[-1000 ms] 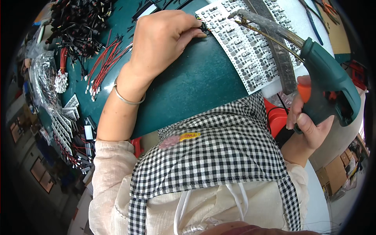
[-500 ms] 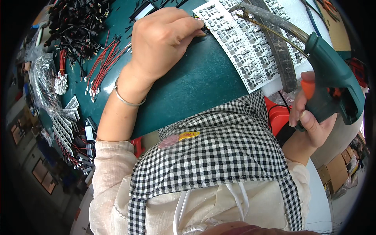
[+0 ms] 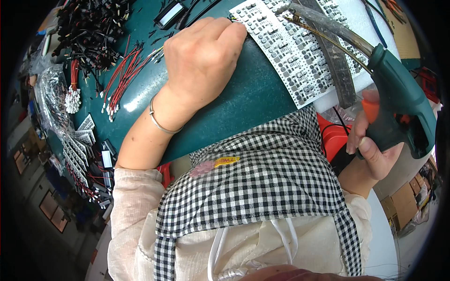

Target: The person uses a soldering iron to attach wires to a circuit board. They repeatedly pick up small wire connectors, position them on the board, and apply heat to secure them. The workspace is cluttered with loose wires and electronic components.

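Observation:
My left hand [image 3: 202, 61] is closed at the left edge of a white panel of circuit boards [image 3: 286, 51]. Its fingertips are hidden behind the knuckles, so what they pinch cannot be made out; a bit of yellow and dark wire shows just beyond them. My right hand [image 3: 370, 140] grips a green soldering gun [image 3: 398, 89] by its handle, fingers by the orange trigger. The gun's tip and thin feed tube reach over the panel. A dark flat bar [image 3: 335, 61] lies across the boards, beneath the tip.
Red-and-white wires [image 3: 123, 79] lie left on the green table [image 3: 206, 126]. Behind them is a heap of black connector cables [image 3: 91, 37]. A small display module [image 3: 171, 15] lies beyond my left hand. White foam [image 3: 328, 100] sits under the panel. Stacked small boards [image 3: 75, 152] are at far left.
My left hand has turned and shifted slightly nearer and to the right, so its fingertips are now hidden. The soldering gun has dipped a little in my right hand.

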Demonstrator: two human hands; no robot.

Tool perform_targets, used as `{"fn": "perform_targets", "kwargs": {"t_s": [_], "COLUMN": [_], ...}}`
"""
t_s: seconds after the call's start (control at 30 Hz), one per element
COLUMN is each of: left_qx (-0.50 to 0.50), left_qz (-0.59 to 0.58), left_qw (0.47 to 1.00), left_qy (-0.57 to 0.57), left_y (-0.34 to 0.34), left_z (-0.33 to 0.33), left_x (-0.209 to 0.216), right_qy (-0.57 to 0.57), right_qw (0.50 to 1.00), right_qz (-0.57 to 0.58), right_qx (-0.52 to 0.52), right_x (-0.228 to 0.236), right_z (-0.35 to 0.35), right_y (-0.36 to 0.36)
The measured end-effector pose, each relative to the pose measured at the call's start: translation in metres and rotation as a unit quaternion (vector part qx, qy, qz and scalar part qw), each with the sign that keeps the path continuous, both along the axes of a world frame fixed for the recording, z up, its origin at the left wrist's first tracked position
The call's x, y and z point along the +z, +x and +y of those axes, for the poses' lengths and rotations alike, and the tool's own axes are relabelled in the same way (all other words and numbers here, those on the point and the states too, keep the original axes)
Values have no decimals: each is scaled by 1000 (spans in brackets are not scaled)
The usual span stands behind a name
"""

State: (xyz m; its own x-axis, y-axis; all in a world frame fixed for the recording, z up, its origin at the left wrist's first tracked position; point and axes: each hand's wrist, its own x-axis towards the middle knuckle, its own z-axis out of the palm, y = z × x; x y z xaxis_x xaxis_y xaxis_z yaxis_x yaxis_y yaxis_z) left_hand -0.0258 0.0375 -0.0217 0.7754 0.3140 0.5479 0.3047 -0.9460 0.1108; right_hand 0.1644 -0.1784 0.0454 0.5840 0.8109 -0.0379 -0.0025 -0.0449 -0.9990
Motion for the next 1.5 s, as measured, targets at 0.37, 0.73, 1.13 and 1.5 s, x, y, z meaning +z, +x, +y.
{"fn": "perform_targets", "kwargs": {"t_s": [0.37, 0.73, 1.13, 1.5], "left_qx": [74, 118, 35, -18], "left_qz": [-81, -57, -88, -39], "left_qw": [818, 874, 974, 987], "left_qy": [-565, -468, -206, -157], "left_y": [6, 16, 6, 0], "left_z": [4, -10, -3, 2], "left_x": [10, 25, -1, 4], "right_qy": [5, -6, -4, -9], "right_qw": [1000, 1000, 999, 997], "right_qz": [8, -3, 29, 45], "right_qx": [-2, -23, 42, 55], "right_x": [-2, 0, -8, -14], "right_z": [-2, 1, -13, -21], "right_y": [1, -6, -5, -7]}}
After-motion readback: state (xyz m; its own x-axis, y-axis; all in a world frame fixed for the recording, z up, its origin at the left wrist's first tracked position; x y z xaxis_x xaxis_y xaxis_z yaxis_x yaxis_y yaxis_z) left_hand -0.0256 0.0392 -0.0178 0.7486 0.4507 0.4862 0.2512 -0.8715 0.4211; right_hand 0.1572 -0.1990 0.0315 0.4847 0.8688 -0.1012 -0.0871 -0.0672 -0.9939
